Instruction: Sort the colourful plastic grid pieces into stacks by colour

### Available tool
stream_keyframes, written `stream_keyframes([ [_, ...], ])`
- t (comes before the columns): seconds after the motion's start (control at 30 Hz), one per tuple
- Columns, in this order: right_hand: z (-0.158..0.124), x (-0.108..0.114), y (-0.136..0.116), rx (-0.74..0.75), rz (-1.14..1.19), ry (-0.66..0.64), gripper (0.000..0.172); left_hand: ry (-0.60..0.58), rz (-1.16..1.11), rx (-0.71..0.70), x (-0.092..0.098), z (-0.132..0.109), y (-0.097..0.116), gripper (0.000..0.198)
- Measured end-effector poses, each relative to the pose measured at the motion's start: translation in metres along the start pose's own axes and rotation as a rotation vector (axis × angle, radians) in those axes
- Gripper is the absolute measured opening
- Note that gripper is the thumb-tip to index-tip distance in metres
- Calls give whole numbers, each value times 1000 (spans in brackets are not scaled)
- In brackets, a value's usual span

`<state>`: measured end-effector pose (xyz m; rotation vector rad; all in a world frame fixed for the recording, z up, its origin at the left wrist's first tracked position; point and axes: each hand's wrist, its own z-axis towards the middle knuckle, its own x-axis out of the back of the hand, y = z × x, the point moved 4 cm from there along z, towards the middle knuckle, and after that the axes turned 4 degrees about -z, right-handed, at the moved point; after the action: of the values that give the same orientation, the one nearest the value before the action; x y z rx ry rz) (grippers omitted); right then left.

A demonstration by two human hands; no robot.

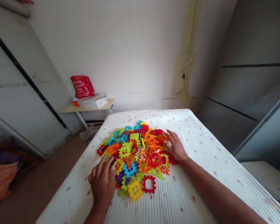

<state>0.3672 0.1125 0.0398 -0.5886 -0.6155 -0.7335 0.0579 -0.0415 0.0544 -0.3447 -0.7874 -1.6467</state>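
A heap of colourful plastic interlocking tiles (134, 149) lies spread on the white quilted bed cover. Most are notched squares, some with window-like cutouts, in red, orange, yellow, lime, blue and purple. At the heap's near left edge rests my left hand (102, 177), its fingers apart and nothing seen in them. My right hand (175, 146) lies against the heap's right side with fingers spread, touching or just over orange and red tiles. A yellow window tile (135, 190) and a red square frame tile (149, 184) sit nearest to me.
The bed (214, 174) carries a white cover with small red marks. Beyond its far left corner, a small table (70, 108) holds a red bag (82, 86) and a white box (96, 102). Grey cabinets (242, 81) stand at right; an orange bag (2, 182) lies at left.
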Motion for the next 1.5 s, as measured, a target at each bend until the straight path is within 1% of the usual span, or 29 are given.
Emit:
stream_keyframes([
  [0.1, 0, -8, 41, -173, -4, 11, 47, 71, -96, 173, -8, 22, -32, 40],
  [0.17, 1, -15, 57, -242, -1, -15, 49, 79, -166, 363, -20, 35, -61, 43],
  [0.23, 4, -24, 62, -274, -12, -62, 48, 69, -213, 582, -35, 45, -90, 47],
  [0.27, 6, -28, 62, -283, -23, -91, 46, 43, -236, 659, -43, 49, -101, 49],
  [0.3, 8, -33, 60, -295, -36, -120, 45, 15, -261, 701, -50, 53, -109, 51],
  [0.37, 15, -42, 54, -333, -58, -174, 44, -35, -302, 714, -62, 60, -119, 51],
  [0.47, 29, -55, 41, -355, -53, -240, 48, -115, -408, 655, -75, 66, -119, 49],
  [0.57, 45, -66, 25, -275, 16, -292, 46, -189, -566, 632, -82, 65, -112, 49],
  [0.67, 54, -76, 11, -188, 87, -341, 45, -222, -678, 648, -83, 64, -104, 46],
  [0.73, 56, -80, 5, -148, 108, -356, 48, -253, -735, 628, -80, 64, -95, 44],
  [0.87, 55, -82, -5, -82, 170, -318, 50, -346, -810, 613, -74, 65, -78, 46],
  [0.93, 53, -77, -7, -101, 253, -271, 50, -370, -828, 627, -72, 64, -77, 47],
  [0.97, 52, -74, -7, -139, 313, -242, 50, -365, -844, 633, -72, 63, -78, 48],
  [1.03, 50, -68, -2, -260, 453, -171, 48, -315, -906, 641, -73, 62, -87, 51],
  [1.1, 46, -62, 10, -414, 558, -79, 47, -221, -981, 672, -75, 60, -100, 52],
  [1.17, 41, -58, 24, -544, 579, 5, 47, -99, -1056, 746, -78, 57, -115, 49],
  [1.23, 36, -56, 38, -624, 555, 53, 47, 29, -1137, 830, -79, 54, -125, 43],
  [1.3, 33, -54, 47, -650, 529, 71, 46, 142, -1214, 884, -78, 52, -130, 36],
  [1.37, 31, -51, 51, -645, 508, 83, 42, 218, -1238, 904, -76, 51, -130, 33],
  [1.43, 33, -50, 47, -608, 486, 84, 36, 258, -1222, 903, -72, 51, -128, 31],
  [1.5, 36, -50, 38, -558, 476, 77, 31, 266, -1200, 893, -71, 51, -127, 30],
])
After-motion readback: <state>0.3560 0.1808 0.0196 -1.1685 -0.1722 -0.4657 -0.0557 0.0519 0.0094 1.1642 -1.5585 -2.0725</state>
